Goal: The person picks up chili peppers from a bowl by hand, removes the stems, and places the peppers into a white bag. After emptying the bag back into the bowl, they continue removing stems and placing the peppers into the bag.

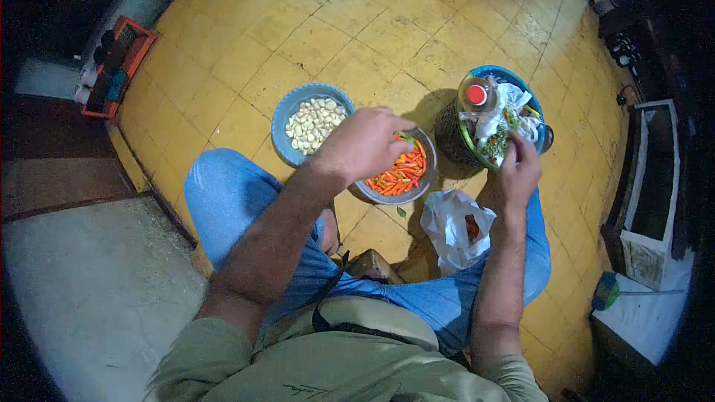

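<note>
I see open floor point(357, 52) beyond the bowl point(431, 170); chillies point(400, 175) point variously. Left hand point(372, 141), right hand point(520, 167) half-curled; contents, I can't tell.

The chillies point(401, 176) are smooth and glossy, the crinkled bag point(447, 232) probably plastic.

Unreadable script point(301, 388) on shirt point(357, 365)

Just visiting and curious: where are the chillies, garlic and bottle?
Chillies point(402, 173): head view, middle of the pile.
Garlic point(314, 125): head view, middle of the heap.
Bottle point(477, 94): head view, on its red cap.
</note>
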`<action>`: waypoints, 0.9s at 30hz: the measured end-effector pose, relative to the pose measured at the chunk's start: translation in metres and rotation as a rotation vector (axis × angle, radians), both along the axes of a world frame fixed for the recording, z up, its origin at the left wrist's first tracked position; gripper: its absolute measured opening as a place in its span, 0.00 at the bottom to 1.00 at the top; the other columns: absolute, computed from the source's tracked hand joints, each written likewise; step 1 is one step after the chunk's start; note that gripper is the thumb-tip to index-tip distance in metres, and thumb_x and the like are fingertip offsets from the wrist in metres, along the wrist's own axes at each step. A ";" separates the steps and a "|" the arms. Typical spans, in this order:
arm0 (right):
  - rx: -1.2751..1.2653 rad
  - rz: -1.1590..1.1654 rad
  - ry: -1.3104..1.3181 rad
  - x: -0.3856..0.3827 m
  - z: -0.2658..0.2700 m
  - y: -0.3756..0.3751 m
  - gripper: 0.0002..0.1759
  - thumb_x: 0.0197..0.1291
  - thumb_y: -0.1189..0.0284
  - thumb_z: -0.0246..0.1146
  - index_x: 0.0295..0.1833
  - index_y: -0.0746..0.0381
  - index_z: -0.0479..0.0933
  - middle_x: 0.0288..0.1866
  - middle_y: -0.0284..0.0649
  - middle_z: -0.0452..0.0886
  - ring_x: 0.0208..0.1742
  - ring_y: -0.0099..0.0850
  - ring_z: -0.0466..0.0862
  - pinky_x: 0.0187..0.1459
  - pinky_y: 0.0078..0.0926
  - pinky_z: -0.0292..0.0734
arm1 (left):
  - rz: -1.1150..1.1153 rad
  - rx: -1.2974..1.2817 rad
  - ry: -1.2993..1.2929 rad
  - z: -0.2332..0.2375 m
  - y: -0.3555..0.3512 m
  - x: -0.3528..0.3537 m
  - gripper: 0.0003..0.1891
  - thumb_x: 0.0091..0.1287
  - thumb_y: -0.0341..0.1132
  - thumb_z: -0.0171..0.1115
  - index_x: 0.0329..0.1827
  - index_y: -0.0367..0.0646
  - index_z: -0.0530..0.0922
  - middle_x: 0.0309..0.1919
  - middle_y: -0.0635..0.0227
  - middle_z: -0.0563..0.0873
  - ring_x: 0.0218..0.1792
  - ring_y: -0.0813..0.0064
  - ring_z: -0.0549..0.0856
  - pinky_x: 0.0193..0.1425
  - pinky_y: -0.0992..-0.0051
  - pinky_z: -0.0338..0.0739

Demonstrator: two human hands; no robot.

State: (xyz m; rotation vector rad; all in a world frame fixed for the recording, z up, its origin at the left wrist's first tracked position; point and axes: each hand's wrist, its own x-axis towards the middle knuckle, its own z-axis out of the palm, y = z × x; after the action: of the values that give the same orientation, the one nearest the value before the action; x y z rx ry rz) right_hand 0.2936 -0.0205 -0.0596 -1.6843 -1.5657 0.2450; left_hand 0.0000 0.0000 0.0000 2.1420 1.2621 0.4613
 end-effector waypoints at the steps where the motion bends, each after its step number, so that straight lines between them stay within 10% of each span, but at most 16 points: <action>1: -0.015 0.006 -0.011 0.003 0.004 -0.003 0.09 0.59 0.79 0.60 0.44 0.65 0.82 0.39 0.47 0.85 0.42 0.40 0.85 0.47 0.33 0.78 | 0.036 -0.006 -0.095 0.011 -0.004 0.002 0.18 0.58 0.38 0.69 0.50 0.42 0.83 0.30 0.57 0.82 0.35 0.62 0.83 0.42 0.64 0.76; 4: -0.342 0.201 0.060 -0.055 -0.039 -0.002 0.08 0.58 0.74 0.62 0.41 0.65 0.82 0.35 0.49 0.85 0.37 0.43 0.85 0.43 0.34 0.79 | 0.123 0.032 -0.200 0.031 0.011 -0.026 0.17 0.58 0.37 0.68 0.49 0.42 0.84 0.26 0.61 0.81 0.31 0.64 0.80 0.37 0.68 0.75; 9: -0.678 0.363 -0.621 -0.088 -0.106 -0.016 0.10 0.53 0.70 0.65 0.41 0.59 0.84 0.37 0.51 0.84 0.39 0.46 0.84 0.42 0.39 0.79 | 0.254 0.090 -0.361 0.036 0.008 -0.042 0.16 0.56 0.34 0.70 0.47 0.41 0.85 0.24 0.63 0.79 0.28 0.66 0.79 0.34 0.70 0.74; 15: -0.776 0.754 -0.471 -0.133 -0.149 -0.030 0.13 0.56 0.69 0.59 0.46 0.53 0.84 0.42 0.48 0.82 0.43 0.45 0.82 0.44 0.45 0.73 | 0.221 0.202 -0.321 0.036 0.008 -0.043 0.13 0.56 0.34 0.69 0.44 0.40 0.85 0.23 0.62 0.79 0.28 0.65 0.79 0.33 0.71 0.73; 27: -0.591 0.596 -0.723 -0.175 -0.203 -0.035 0.12 0.59 0.65 0.56 0.42 0.52 0.84 0.51 0.41 0.74 0.51 0.42 0.77 0.51 0.48 0.66 | 0.252 0.174 -0.314 0.032 0.009 -0.040 0.14 0.57 0.35 0.69 0.45 0.40 0.85 0.23 0.61 0.79 0.28 0.65 0.81 0.32 0.70 0.75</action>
State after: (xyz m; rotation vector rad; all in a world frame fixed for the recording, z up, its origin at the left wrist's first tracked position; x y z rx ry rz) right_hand 0.1189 -0.0552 -0.2625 -1.7875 -2.7475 0.4694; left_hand -0.0404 0.0087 0.0324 1.9545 1.3520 1.0047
